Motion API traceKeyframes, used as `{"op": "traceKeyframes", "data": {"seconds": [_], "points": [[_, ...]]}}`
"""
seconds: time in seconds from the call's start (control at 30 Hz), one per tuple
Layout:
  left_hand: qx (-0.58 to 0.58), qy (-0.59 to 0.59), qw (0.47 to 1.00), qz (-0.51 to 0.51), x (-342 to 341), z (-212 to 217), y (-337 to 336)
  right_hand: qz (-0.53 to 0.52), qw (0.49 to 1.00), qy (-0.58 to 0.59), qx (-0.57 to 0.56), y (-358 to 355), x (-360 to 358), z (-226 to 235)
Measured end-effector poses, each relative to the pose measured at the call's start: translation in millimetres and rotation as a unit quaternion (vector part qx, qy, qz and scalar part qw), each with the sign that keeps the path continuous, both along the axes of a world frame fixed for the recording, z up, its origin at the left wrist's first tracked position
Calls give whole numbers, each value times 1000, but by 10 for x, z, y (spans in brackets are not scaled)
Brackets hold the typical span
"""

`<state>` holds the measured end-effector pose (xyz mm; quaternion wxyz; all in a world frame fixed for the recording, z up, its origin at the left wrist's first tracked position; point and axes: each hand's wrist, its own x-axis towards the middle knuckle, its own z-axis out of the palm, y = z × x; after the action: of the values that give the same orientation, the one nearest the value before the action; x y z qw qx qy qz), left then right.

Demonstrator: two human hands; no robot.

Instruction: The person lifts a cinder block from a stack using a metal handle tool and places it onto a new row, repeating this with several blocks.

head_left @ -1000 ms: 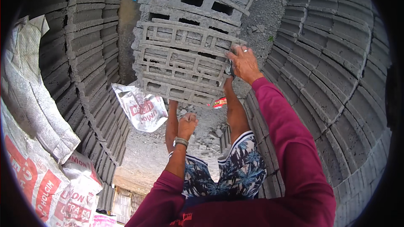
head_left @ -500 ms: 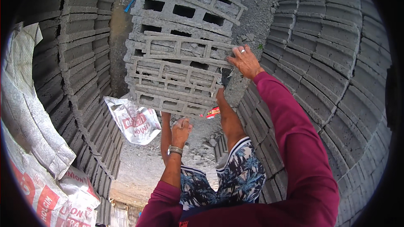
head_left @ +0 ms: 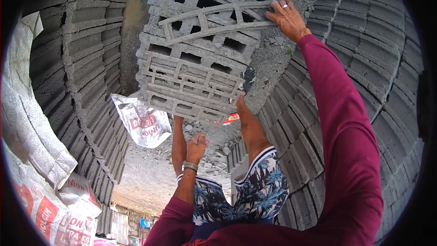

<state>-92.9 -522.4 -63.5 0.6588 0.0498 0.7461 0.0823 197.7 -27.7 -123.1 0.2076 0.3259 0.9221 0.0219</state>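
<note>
Hollow concrete block [head_left: 214, 23]: grey, three-celled, tilted, long axis running left-right. Right hand [head_left: 287, 18] grasps its right end; left hand [head_left: 196, 145] clenched, empty

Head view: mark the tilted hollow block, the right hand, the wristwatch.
tilted hollow block [head_left: 214, 22], head view, on its long middle rib.
right hand [head_left: 287, 18], head view, on the back of the hand at the block's end.
wristwatch [head_left: 190, 166], head view, on the band at the left wrist.
</note>
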Motion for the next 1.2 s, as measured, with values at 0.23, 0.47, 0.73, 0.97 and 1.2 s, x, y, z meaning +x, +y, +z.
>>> {"op": "traceKeyframes", "data": {"seconds": [0.23, 0.47, 0.73, 0.97, 1.2], "points": [[-75, -68, 982, 157, 545, -40, 252, 17, 999, 40, -13, -18, 10, -54], [-78, -151, 902, 398, 1206, -122, 1036, 35, 990, 59, -121, -508, 28, 532], [-193, -95, 743, 633, 1629, -700, 1815, 134, 962, 124, -205, -925, -55, 652], [-93, -44, 729, 677, 1792, -818, 1655, 147, 963, 86, -207, -1027, -111, 599], [-88, -23, 732, 675, 1580, -517, 832, 86, 984, 68, -140, -1351, -1, 212]]}}
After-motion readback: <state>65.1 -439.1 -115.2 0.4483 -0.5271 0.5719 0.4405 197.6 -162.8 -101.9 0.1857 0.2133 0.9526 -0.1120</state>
